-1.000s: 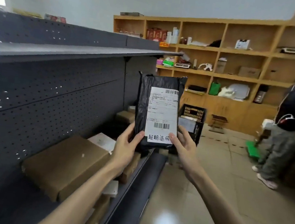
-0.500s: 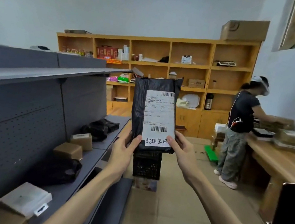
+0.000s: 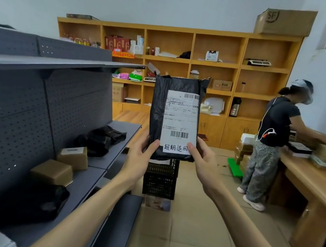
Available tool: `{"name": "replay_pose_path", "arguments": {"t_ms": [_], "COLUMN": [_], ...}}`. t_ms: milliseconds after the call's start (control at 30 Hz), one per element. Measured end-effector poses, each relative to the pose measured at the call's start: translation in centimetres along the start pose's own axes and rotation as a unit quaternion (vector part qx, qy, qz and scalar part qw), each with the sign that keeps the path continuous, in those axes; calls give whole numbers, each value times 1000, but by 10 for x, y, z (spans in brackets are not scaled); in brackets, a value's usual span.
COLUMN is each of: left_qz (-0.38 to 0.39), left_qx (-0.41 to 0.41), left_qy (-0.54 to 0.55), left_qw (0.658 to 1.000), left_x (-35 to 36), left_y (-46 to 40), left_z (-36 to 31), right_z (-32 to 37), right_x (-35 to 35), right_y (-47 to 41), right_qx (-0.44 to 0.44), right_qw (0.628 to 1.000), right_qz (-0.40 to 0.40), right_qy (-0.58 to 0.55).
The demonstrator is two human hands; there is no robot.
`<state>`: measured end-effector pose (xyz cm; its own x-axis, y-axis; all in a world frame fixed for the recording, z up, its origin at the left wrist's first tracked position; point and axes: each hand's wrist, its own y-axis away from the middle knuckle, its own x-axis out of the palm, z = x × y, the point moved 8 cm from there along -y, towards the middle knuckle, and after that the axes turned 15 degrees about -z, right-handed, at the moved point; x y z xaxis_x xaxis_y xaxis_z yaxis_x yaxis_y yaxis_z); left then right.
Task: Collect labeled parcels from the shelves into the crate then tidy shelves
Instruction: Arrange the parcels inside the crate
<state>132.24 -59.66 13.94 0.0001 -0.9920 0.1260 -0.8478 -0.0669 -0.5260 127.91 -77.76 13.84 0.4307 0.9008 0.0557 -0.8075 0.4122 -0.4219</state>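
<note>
I hold a black plastic parcel upright in front of me, its white shipping label with handwritten characters facing me. My left hand grips its lower left corner and my right hand grips its lower right corner, thumbs on the front. Right behind and below the parcel, a black plastic crate stands on the floor, partly hidden. On the grey metal shelf at my left lie two small cardboard boxes and black bagged parcels.
A wooden wall shelf with assorted goods fills the back. A person in a dark shirt stands at right, working at a wooden counter stacked with boxes. Beige tiled floor runs between shelf and counter.
The view swung right and up along the aisle, bringing the crate, the counter and the person closer. The parcel stays upright in both hands with the same grip.
</note>
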Motion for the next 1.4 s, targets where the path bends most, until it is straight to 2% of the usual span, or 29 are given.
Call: {"name": "replay_pose_path", "arguments": {"t_ms": [300, 533, 833, 1400], "left_qz": [19, 35, 51, 15], "left_qx": [-29, -47, -87, -63], "left_qy": [-3, 39, 48, 4], "left_qw": [999, 998, 994, 998], "left_x": [22, 38, 79, 192], "left_y": [-118, -207, -290, -484], "left_z": [75, 124, 202, 347], "right_z": [-47, -78, -144, -281], "right_x": [47, 76, 80, 82], "right_y": [-107, -201, -299, -551], "right_qx": [14, 5, 31, 33], "right_qw": [999, 999, 997, 999], "right_qz": [-29, -40, -63, -25], "right_qy": [12, 29, 24, -1]}}
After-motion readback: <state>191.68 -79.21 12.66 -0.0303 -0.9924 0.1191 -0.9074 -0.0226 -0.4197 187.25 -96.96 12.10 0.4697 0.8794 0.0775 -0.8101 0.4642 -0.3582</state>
